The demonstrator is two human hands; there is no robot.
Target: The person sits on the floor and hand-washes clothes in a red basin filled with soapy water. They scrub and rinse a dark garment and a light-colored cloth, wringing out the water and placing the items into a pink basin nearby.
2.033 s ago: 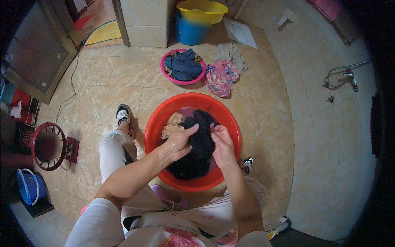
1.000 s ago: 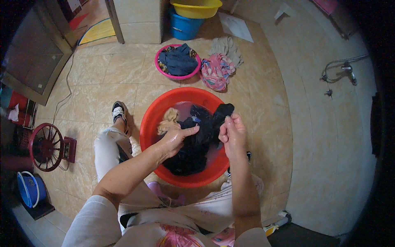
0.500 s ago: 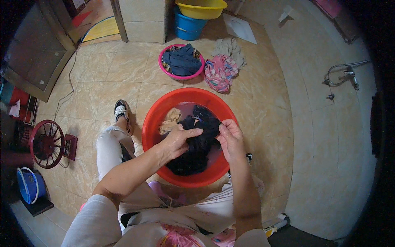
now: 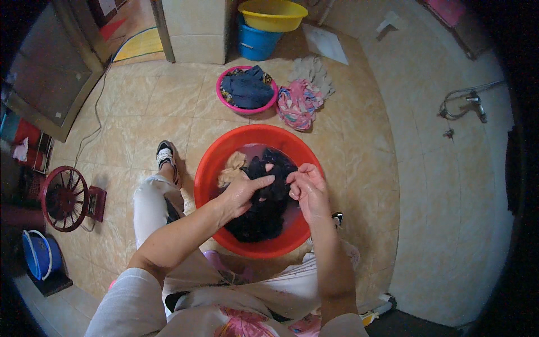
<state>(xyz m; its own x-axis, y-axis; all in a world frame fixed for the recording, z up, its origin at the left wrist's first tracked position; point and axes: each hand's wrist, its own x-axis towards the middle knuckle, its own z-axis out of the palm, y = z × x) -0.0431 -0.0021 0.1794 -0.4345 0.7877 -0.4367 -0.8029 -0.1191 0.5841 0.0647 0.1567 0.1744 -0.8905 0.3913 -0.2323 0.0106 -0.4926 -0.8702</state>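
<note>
Item 1: round red plastic wash basin (image 4: 209, 168), set on the beige tiled floor (image 4: 359, 168) directly in front of the seated person, between the knees, so both arms reach it without stretching. It holds cloudy water and laundry.

Item 2: dark, wet bundled garment (image 4: 264, 208), lying in the basin toward its near and right side, part lifted above the water. Both hands are closed on its upper fold, close together, a placement that suits rubbing one part of the cloth against another.

Item 3: left hand (image 4: 244, 191), fingers curled over the dark garment from the left, pinning it.

Item 4: right hand (image 4: 307, 188), fingers bunched tight on the same fold from the right, knuckles up.

Item 5: pale tan cloth (image 4: 233, 167), in the basin at its far left, touching the dark garment, untouched by either hand.

Item 6: small pink plastic basin (image 4: 269, 105), beyond the red one, filled with folded blue clothing (image 4: 247, 90); kept apart from the wash water.

Item 7: heap of pink patterned fabric (image 4: 297, 104) on the tiles just beside the pink basin, with a grey-white cloth (image 4: 314, 70) behind it.

Item 8: yellow plastic tub (image 4: 272, 14) stacked on a blue plastic bucket (image 4: 255, 45) against the far wall.

Item 9: red floor fan (image 4: 64, 199), left, well apart from the water.

Item 10: wall tap (image 4: 466, 104), right.
</note>
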